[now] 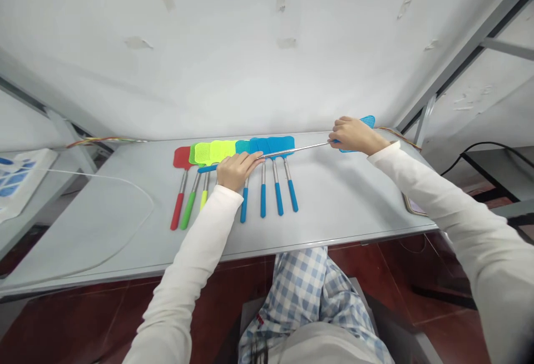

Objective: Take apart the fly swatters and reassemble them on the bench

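"Which step is this?"

"Probably drawing out one blue fly swatter with a mesh head and slim metal shaft [311,146], held crosswise over the far half of the smooth grey desk [334,208]. The left hand [236,171] is clamped on it near its handle, the right hand [354,134] near its head."

"And the next move?"

"I'd say it calls for an even pull along the shaft, both grips firm."

"Count the row?"

"By handles, seven show: one red plastic swatter [177,208] at the left, one green plastic swatter [188,211], one yellow plastic swatter [204,200], then four blue-handled metal-shafted swatters [262,201] rightward. The left hand may hide another; the heads overlap too much to count."
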Demonstrator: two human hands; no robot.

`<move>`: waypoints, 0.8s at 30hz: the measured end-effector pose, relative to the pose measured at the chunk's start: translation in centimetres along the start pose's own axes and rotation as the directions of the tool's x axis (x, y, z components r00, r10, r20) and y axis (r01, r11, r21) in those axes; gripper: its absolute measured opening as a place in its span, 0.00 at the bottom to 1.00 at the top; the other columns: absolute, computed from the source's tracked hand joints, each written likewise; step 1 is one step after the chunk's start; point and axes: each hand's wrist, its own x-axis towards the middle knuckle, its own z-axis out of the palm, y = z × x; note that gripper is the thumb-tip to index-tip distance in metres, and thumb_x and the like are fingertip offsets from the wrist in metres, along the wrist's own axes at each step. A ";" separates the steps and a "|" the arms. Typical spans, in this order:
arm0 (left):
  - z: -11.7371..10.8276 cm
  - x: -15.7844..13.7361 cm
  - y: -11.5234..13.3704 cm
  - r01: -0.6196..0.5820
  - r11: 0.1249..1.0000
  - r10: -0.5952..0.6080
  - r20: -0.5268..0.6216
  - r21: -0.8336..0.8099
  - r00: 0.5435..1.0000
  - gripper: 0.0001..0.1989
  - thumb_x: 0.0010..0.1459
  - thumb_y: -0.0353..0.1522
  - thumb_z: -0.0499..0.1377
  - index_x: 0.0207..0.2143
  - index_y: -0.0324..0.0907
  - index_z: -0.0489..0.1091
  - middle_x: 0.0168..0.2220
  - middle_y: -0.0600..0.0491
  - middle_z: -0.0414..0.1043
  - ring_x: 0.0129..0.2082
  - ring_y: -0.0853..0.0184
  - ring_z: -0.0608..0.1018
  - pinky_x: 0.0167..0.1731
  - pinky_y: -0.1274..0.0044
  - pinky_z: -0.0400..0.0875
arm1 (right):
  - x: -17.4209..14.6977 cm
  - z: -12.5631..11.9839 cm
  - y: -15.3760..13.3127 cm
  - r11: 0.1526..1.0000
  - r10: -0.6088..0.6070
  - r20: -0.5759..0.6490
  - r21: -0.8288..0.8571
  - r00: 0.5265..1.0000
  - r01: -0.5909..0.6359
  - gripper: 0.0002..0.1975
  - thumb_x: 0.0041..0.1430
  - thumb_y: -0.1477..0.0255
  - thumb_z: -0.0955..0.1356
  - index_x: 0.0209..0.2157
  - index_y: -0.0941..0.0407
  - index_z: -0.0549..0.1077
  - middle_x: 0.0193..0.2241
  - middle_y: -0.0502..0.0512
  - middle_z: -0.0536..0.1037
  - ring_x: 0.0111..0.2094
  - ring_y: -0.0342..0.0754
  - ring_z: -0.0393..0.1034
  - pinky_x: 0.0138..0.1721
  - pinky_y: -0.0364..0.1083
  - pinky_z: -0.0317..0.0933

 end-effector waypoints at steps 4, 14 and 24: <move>-0.1 0.0 0.4 -0.022 0.998 0.025 0.051 -0.060 0.998 0.20 0.64 0.47 0.48 0.45 0.52 0.77 0.26 0.51 0.73 0.25 0.68 0.72 0.25 0.74 0.53 | -1.2 -0.4 -1.1 0.998 0.061 0.096 -0.021 0.994 -0.059 0.17 0.63 0.67 0.59 0.35 0.57 0.79 0.28 0.60 0.78 0.34 0.51 0.70 0.34 0.48 0.52; -0.3 0.1 2.4 0.036 0.988 -0.018 0.118 -0.150 0.993 0.17 0.63 0.44 0.51 0.41 0.51 0.78 0.28 0.52 0.75 0.23 0.69 0.72 0.23 0.74 0.54 | -2.9 -0.3 -2.4 0.989 0.147 0.151 -0.050 0.978 -0.141 0.19 0.61 0.66 0.58 0.36 0.55 0.80 0.29 0.61 0.79 0.31 0.51 0.71 0.29 0.46 0.45; -0.9 0.9 5.4 0.020 0.983 0.016 0.194 -0.182 0.981 0.19 0.64 0.45 0.49 0.43 0.52 0.78 0.30 0.51 0.76 0.26 0.67 0.74 0.23 0.75 0.51 | -1.7 0.0 -4.8 0.998 0.067 0.123 0.007 0.990 -0.069 0.19 0.63 0.68 0.57 0.33 0.58 0.78 0.27 0.60 0.79 0.30 0.50 0.71 0.29 0.46 0.44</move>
